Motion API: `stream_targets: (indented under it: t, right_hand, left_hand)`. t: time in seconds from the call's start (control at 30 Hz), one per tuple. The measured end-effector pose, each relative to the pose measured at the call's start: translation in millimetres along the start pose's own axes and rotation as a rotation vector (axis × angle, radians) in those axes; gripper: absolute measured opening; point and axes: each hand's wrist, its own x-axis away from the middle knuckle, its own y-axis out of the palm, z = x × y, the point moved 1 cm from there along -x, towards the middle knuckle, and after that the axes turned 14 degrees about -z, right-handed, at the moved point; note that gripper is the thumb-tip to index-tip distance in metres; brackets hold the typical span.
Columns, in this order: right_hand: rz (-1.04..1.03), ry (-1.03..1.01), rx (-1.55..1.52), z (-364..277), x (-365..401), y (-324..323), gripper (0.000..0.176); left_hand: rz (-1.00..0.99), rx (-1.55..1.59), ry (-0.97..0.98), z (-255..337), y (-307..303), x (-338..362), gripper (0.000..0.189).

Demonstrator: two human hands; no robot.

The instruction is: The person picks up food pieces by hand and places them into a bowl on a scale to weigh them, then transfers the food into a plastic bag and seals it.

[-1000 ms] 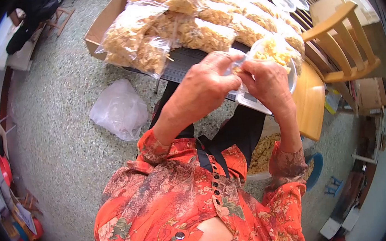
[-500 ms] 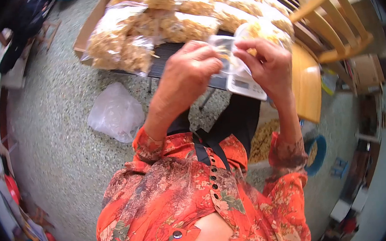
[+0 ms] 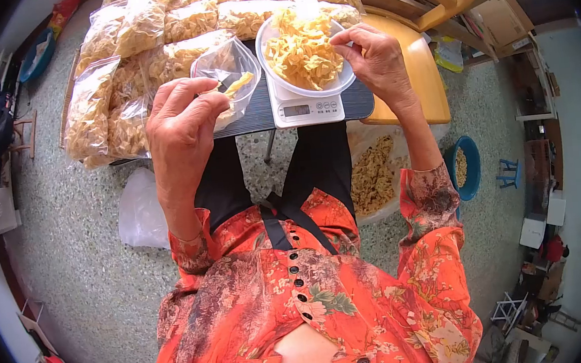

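A white bowl (image 3: 269, 63) heaped with dried yellow strips (image 3: 300, 51) rests on a white kitchen scale (image 3: 308, 110) with a small display. My right hand (image 3: 378, 61) is at the bowl's right rim, its thumb and forefinger pinched at the edge of the heap. To the left of the scale is a clear plastic tub (image 3: 249, 101). My left hand (image 3: 184, 125) is in front of this tub, fingers curled in a pinch, with a dried yellow strip (image 3: 239, 84) at the fingertips. Part of the tub is hidden behind that hand.
Plastic bags of dried strips (image 3: 191, 19) are piled across the dark table (image 3: 356, 101). A wooden chair (image 3: 428, 88) stands at the right. On the floor are a white plastic bag (image 3: 141, 210), an open bag of dried pieces (image 3: 374, 173) and a blue basin (image 3: 469, 164).
My hands have moved apart: the left has drawn away from the scale, and the right is now at the heaped bowl. The camera view has shifted, showing the bowl and scale more fully.
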Motion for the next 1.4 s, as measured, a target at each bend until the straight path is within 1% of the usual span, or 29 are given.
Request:
stream_targets:
  t: [0.03,0.1,0.13,0.2,0.23,0.3,0.43,0.5,0.53,0.6,0.73,0.83,0.9,0.93,1.0,1.23,1.3,1.33,1.4]
  right_hand:
    - [0.002,0.003,0.0,2.0,-0.7,0.8,0.009]
    - [0.016,0.006,0.003,4.9,-2.3,1.1,0.017]
    - [0.018,0.01,0.004,4.4,-2.9,0.5,0.017]
    - [-0.113,0.058,0.034,2.3,-5.0,1.0,0.027]
    - [-0.111,0.06,0.034,2.5,-5.1,3.6,0.027]
    - [-0.075,0.067,0.151,6.0,-5.3,11.3,0.032]
    - [-0.074,0.039,0.116,15.6,-7.6,20.7,0.028]
    - [-0.055,-0.015,0.127,15.1,-8.7,19.3,0.021]
    - [-0.056,-0.013,0.125,16.0,-9.2,19.6,0.021]
    - [-0.003,-0.057,0.11,17.5,-10.4,18.9,0.014]
    - [0.0,-0.058,0.081,14.0,-7.9,10.1,0.013]
    - [0.035,-0.069,0.04,14.6,-5.8,6.4,0.016]
    - [0.081,0.0,-0.086,13.2,-4.4,4.8,0.016]
    - [0.084,0.001,-0.085,14.3,-4.8,5.8,0.016]
    - [0.13,0.166,-0.262,20.6,-7.0,8.7,0.015]
    - [0.258,0.146,-0.37,15.2,-12.0,3.4,0.015]
    - [0.301,0.185,-0.488,13.2,-11.1,1.0,0.017]
    - [0.303,0.185,-0.486,15.9,-12.2,1.6,0.017]
    - [0.383,0.13,-0.914,25.9,-13.8,5.9,0.017]
  left_hand:
    - [-0.002,-0.021,0.003,1.8,-1.0,-0.5,0.013]
    - [-0.005,-0.042,0.011,4.1,-1.8,0.0,0.013]
    - [-0.029,-0.024,-0.02,4.2,-1.5,1.2,0.013]
    - [-0.055,-0.004,-0.05,3.8,0.2,1.8,0.013]
    - [-0.059,0.006,-0.052,3.8,1.1,2.0,0.014]
    - [-0.063,0.018,-0.054,2.9,2.1,0.8,0.014]
    - [-0.086,-0.003,-0.043,2.5,4.2,0.3,0.014]
    - [-0.083,-0.004,-0.041,2.8,4.3,-0.3,0.014]
    - [-0.083,0.002,-0.045,3.1,4.3,-0.2,0.014]
    - [-0.084,0.01,-0.047,3.0,4.9,0.1,0.014]
    - [-0.094,0.007,-0.054,1.2,5.6,-0.1,0.014]
    - [-0.097,0.006,-0.043,1.7,6.0,-0.8,0.014]
    - [-0.097,0.005,-0.033,2.1,6.9,-1.2,0.014]
    - [-0.099,0.012,-0.039,2.0,7.7,-0.9,0.014]
    - [-0.099,0.017,-0.041,2.5,8.6,-1.4,0.014]
    - [-0.099,0.021,-0.051,3.2,9.0,-1.4,0.014]
    - [-0.098,0.029,-0.051,2.4,9.9,-2.6,0.015]
    - [-0.087,0.024,-0.045,2.4,10.6,-3.1,0.014]
    - [-0.076,0.021,-0.035,2.3,11.9,-3.5,0.013]
